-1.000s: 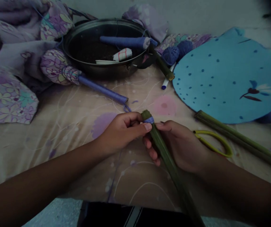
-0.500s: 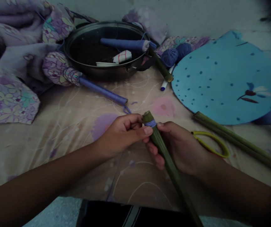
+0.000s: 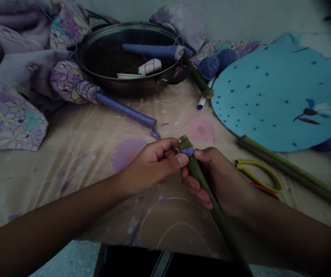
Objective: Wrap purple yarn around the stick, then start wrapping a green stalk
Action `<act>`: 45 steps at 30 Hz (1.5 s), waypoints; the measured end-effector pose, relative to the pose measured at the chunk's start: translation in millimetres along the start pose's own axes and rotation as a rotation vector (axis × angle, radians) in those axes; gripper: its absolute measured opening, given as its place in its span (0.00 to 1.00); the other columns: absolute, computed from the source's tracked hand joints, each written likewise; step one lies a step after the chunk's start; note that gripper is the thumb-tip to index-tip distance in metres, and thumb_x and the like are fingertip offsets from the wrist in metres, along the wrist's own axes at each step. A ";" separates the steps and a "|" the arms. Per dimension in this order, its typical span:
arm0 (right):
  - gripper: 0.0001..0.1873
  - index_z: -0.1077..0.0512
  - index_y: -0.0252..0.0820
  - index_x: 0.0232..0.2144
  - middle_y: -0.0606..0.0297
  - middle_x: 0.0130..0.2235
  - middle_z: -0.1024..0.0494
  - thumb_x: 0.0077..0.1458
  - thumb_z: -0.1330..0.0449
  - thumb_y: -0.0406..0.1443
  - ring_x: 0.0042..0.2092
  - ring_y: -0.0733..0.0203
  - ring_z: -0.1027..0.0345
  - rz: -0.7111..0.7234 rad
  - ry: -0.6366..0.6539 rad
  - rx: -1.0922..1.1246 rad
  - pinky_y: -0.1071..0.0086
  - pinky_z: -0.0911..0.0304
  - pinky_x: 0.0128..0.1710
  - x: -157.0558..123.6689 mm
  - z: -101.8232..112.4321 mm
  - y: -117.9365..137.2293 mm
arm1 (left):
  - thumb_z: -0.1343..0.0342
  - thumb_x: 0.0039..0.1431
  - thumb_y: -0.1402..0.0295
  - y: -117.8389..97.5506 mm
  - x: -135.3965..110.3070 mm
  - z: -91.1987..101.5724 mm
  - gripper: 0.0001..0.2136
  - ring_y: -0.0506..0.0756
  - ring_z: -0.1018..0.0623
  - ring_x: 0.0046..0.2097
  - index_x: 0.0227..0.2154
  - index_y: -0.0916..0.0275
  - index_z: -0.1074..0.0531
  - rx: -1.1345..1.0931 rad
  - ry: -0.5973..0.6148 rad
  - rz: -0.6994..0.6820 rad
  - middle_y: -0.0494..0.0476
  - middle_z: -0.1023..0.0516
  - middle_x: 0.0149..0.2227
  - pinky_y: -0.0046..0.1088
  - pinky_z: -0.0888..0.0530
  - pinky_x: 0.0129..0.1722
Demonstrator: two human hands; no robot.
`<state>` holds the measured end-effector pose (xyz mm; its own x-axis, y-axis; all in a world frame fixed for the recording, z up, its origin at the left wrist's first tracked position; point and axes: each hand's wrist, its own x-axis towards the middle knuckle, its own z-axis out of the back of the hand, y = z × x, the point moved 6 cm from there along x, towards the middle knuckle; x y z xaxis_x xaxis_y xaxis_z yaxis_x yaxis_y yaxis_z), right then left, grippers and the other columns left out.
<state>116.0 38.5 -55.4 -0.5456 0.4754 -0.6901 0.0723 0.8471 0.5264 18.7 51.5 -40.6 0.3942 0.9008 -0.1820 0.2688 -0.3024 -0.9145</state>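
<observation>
A green bamboo stick (image 3: 202, 181) slants from the middle of the view down past the table's front edge. Blue yarn (image 3: 187, 151) is wound in a narrow band just below its upper end. My left hand (image 3: 162, 159) pinches the stick at that band, thumb in front and fingers curled behind. From the right, my right hand (image 3: 220, 177) wraps around the stick, its thumb against the yarn and its fingers beneath. A strand of yarn hangs down over the table edge, left of the stick.
Behind stands a black pan (image 3: 125, 82) with a yarn-wrapped stick (image 3: 150, 50) in it. A cloth-headed mallet (image 3: 125, 109) lies at left. Right are a blue fan-shaped panel (image 3: 269, 96), yarn balls (image 3: 208, 67), a marker (image 3: 202, 102), yellow-handled scissors (image 3: 260, 173) and more bamboo (image 3: 286, 169).
The stick's top and both hands have shifted slightly right. My right fingers have loosened a little and extended along the stick. More of the scissors shows, including a red part.
</observation>
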 end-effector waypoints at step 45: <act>0.17 0.33 0.38 0.20 0.70 0.15 0.36 0.44 0.48 0.46 0.13 0.70 0.44 0.063 0.116 0.005 0.76 0.46 0.12 -3.2 -2.4 -2.8 | 0.44 0.55 0.64 1.0 -7.3 -6.0 0.09 0.48 0.25 0.30 0.35 0.65 0.32 0.006 0.010 -0.030 0.50 0.28 0.26 0.23 0.29 0.33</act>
<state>115.5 34.0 -53.4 -0.6329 0.4971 -0.5936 0.1134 0.8179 0.5640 21.4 42.8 -38.0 0.3949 0.9062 -0.1511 0.2753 -0.2736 -0.9216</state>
